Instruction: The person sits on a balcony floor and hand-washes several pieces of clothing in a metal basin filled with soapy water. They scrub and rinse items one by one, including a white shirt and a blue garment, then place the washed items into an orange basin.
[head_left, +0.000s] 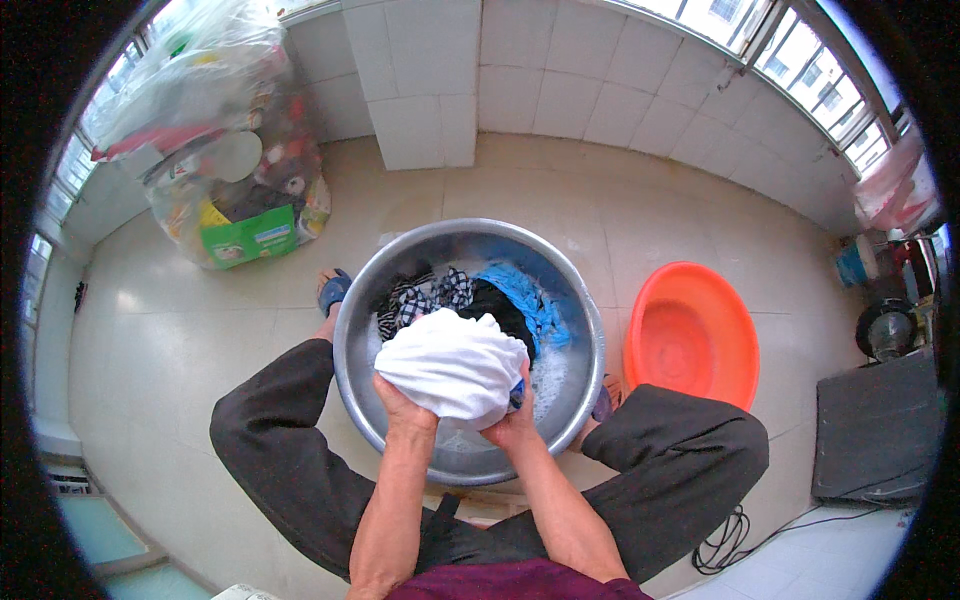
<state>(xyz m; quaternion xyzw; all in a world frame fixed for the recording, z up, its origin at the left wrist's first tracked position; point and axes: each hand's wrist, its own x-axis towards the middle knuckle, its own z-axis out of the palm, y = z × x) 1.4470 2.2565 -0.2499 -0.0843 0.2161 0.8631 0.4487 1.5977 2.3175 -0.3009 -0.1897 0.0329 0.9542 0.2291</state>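
Note:
Between my two hands is a bunched white cloth (454, 364), raised over a large metal basin (352, 397). My left hand (405, 405) grips its lower left side, and my right hand (517, 420) grips its lower right. A small dark blue patch (517, 394) shows beside my right fingers; what it belongs to is unclear. In the basin lie a black-and-white checked cloth (427, 296), a black cloth (495, 304) and a bright blue cloth (536, 304). Suds (553, 375) float on the water around them. The white cloth hides most of my fingers.
An orange plastic tub (679, 341) stands right of the basin, by my right knee. A large clear plastic bag (232, 157) stuffed with packaging sits at the far left. To the right are a dark grey box-like object (874, 431) and a coiled black cable (724, 540) on the floor.

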